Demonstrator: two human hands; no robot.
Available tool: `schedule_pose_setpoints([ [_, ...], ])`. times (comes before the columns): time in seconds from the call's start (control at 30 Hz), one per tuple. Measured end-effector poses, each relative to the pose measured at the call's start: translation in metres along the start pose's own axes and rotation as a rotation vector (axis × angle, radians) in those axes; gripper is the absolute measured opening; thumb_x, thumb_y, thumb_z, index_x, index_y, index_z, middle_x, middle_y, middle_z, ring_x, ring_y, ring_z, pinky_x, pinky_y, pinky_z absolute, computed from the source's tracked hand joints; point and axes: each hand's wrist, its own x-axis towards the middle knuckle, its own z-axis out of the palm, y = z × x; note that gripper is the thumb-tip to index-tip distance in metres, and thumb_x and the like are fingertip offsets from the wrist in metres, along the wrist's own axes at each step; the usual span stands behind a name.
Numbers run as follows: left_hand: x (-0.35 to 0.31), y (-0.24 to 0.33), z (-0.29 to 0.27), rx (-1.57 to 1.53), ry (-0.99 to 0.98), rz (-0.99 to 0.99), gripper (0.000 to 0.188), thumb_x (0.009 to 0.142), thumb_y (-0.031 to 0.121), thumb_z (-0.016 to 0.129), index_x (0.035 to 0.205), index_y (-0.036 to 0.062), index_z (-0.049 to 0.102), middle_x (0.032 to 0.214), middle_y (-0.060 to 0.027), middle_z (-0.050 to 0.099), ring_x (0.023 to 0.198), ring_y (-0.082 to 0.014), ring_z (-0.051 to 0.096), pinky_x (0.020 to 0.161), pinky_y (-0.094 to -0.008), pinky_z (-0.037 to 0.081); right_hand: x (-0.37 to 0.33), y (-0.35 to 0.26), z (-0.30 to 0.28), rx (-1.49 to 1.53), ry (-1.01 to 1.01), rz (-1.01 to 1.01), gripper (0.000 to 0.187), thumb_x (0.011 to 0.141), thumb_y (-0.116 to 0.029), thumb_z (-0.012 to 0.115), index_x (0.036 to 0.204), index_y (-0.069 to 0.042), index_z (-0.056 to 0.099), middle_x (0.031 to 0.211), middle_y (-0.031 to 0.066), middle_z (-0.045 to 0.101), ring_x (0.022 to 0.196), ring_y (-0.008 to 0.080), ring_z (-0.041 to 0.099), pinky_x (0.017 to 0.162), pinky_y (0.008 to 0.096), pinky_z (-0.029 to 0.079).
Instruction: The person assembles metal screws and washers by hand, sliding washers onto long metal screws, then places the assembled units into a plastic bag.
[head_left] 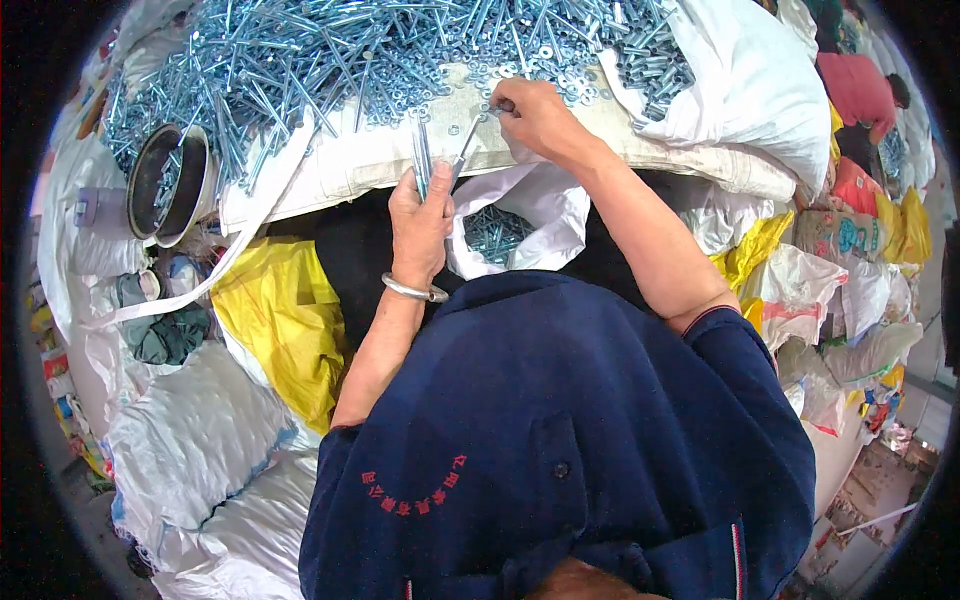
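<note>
My left hand (pixel 420 222), a metal bangle on its wrist, is closed around several long silvery bolts (pixel 421 150) that point up and away from me. One bolt (pixel 467 141) leans out to the right, its tip close to my right fingers. My right hand (pixel 545 118) is pinched at that tip; any small part between the fingers is too small to make out. Loose washers (pixel 572 84) lie on the pale cloth-covered surface (pixel 350 165) just beyond it. Below my hands an opened white sack (pixel 568 215) holds more metal pieces.
A large heap of long bolts (pixel 290 50) covers the far side. Metal sleeves (pixel 655 75) spill from a white sack (pixel 750 85) at right. A dark bowl (pixel 168 185) stands tilted at left. Yellow (pixel 280 320) and white sacks (pixel 195 440) crowd the left. Another person (pixel 858 90) is far right.
</note>
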Motion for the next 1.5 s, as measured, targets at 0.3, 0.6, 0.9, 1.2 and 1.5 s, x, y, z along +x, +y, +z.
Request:
schedule_pose_setpoints([
  [0.3,0.001,-0.013,0.0,0.207,0.003,0.067,0.033,0.089,0.035,0.07,0.087,0.0038,0.059,0.066,0.002,0.053,0.056,-0.0052,0.046,0.051,-0.0225,0.039,-0.025,-0.016,-0.012,0.764,-0.004,0.377,0.016,0.081,0.004,0.065,0.096,0.006,0.06,0.085,0.0111,0.066,0.073,0.0163,0.066,0.067,0.0272,0.055],
  [0.6,-0.003,0.003,0.008,0.497,0.081,0.222,0.034,0.087,0.031,0.073,0.085,0.0009,0.058,0.074,-0.0041,0.06,0.068,-0.009,0.05,0.063,-0.0269,0.044,-0.041,-0.046,-0.008,0.696,0.146,0.278,0.017,0.084,0.005,0.061,0.102,0.005,0.058,0.09,0.012,0.065,0.081,0.0183,0.068,0.073,0.0277,0.056],
  [0.9,0.005,-0.016,-0.003,0.173,0.089,0.14,0.033,0.095,0.034,0.061,0.084,0.0041,0.054,0.062,0.0014,0.051,0.054,-0.0058,0.045,0.048,-0.0239,0.037,-0.03,-0.057,-0.005,0.064,0.357,-0.302,0.017,0.082,0.001,0.058,0.099,-0.001,0.061,0.093,0.0165,0.06,0.083,0.0356,0.061,0.071,0.0411,0.051],
  [1.2,0.002,-0.003,0.001,0.05,0.07,0.024,0.031,0.097,0.037,0.058,0.092,0.0079,0.052,0.062,0.0054,0.041,0.047,-0.0039,0.04,0.039,-0.0208,0.03,0.071,0.009,0.029,-0.18,0.234,-0.232,0.013,0.08,-0.004,0.058,0.093,-0.003,0.063,0.087,0.0167,0.065,0.08,0.0375,0.063,0.067,0.0456,0.05],
  [1.5,0.008,-0.005,-0.009,0.037,0.135,0.001,0.028,0.097,0.036,0.058,0.095,0.0089,0.053,0.062,0.0058,0.042,0.047,-0.0036,0.039,0.039,-0.0199,0.029,0.088,-0.013,0.047,-0.53,0.068,-0.09,0.012,0.07,-0.004,0.062,0.082,-0.004,0.06,0.081,0.0171,0.066,0.08,0.0354,0.065,0.071,0.0471,0.049],
])
